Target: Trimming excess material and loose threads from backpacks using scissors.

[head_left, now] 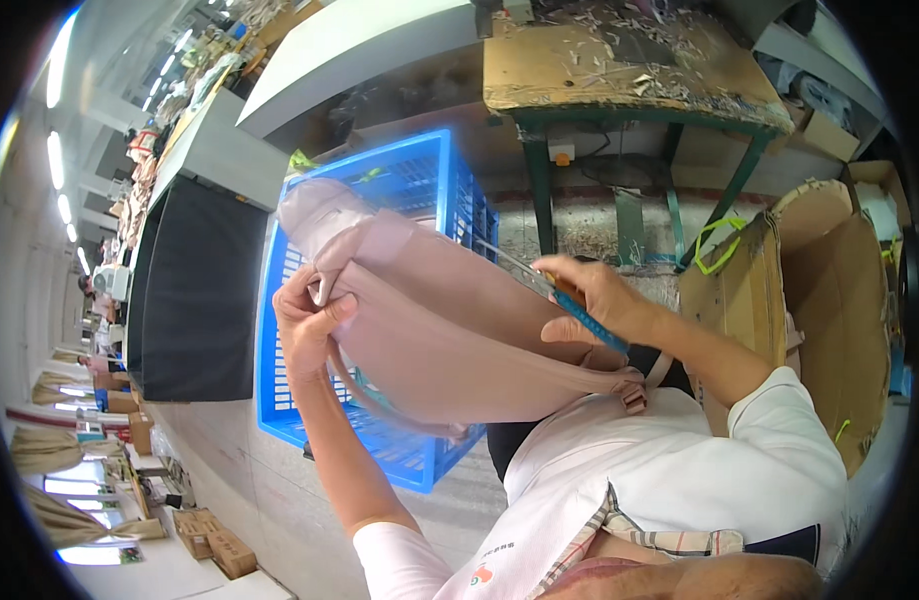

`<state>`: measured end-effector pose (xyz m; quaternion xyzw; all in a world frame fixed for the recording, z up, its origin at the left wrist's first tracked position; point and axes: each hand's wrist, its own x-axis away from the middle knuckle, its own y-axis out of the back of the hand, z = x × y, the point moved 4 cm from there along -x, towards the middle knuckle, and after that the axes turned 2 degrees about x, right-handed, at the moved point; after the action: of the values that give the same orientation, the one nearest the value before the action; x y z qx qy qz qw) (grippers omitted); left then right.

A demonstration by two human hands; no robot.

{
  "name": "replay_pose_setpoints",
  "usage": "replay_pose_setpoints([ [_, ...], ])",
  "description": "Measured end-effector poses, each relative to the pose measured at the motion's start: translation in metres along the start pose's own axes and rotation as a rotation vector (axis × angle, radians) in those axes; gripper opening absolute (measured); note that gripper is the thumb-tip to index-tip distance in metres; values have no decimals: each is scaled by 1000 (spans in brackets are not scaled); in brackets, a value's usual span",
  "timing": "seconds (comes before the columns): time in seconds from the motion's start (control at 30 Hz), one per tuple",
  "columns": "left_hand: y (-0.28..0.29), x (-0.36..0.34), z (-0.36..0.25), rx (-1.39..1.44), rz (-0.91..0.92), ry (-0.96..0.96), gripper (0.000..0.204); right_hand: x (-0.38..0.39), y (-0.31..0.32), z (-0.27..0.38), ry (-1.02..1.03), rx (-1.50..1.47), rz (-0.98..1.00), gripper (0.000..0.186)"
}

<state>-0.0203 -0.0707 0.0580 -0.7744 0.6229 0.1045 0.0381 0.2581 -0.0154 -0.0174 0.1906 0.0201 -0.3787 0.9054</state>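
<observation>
Scissors (592, 322) with blue and orange handles rest in a person's right hand (619, 302), thumb held apart from the fingers, in the head view. The left hand (307, 325), narrowed to a pinch, grips the edge of a dusty-pink strapped garment (449, 335) stretched between a blue plastic crate (444, 185) and the person's lap. At right stands an open cardboard box (731, 315); beyond, fabric scraps (669, 82) litter a green-legged worktable (529, 75).
</observation>
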Motion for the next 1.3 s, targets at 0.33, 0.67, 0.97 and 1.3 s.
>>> replay_pose_setpoints([
  [0.33, -17, 9, -2, -22, -17, -18, 42, -31, 24, 34, 223, 508, -44, 81],
  [0.67, -15, 16, 4, 9, -6, -36, 43, -37, 10, 45, 285, 530, -42, 69],
  [0.97, -13, 21, 15, 57, -31, 1, 38, -37, 1, 35, 220, 519, -78, 55],
  [1.3, -21, 24, 11, -16, -9, 27, 39, -44, 10, 44, 401, 663, -129, 61],
])
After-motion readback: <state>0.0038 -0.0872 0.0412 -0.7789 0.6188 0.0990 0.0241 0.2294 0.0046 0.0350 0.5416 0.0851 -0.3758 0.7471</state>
